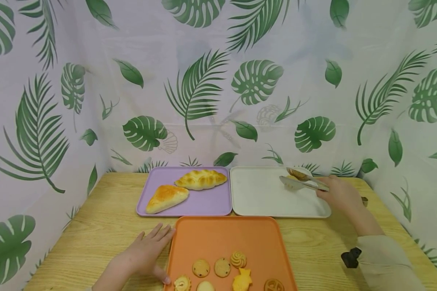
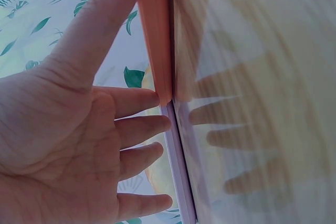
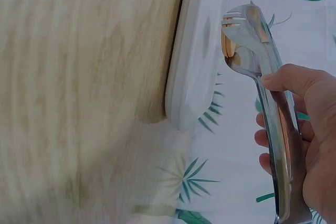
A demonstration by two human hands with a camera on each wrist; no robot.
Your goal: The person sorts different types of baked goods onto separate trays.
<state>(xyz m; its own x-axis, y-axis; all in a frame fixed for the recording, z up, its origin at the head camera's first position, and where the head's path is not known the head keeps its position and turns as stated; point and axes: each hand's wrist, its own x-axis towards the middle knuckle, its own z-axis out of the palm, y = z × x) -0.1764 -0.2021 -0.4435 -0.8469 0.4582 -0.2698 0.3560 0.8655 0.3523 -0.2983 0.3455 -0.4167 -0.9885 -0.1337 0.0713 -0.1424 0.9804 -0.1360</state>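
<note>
My right hand [image 1: 340,196] grips metal tongs [image 1: 313,186] over the right part of the white tray [image 1: 256,196]. Between the tong heads is a small yellowish-brown piece [image 3: 228,43], mostly hidden, so its kind does not show; in the right wrist view it sits by the tray's rim. My left hand [image 1: 143,252] lies at the left edge of the orange tray [image 1: 225,234], fingers straight and spread, the thumb near or on the rim. On that tray are several cookies, among them a round speckled one [image 1: 201,268], a swirled one [image 1: 238,259] and a yellow fish-shaped one [image 1: 242,279].
Behind the orange tray, a purple tray [image 1: 204,204] holds a triangular bread [image 1: 166,199] and a braided loaf [image 1: 201,180]. It stands beside the white tray. All sit on a wooden table [image 1: 94,214], with a leaf-patterned curtain [image 1: 204,145] around the back and sides.
</note>
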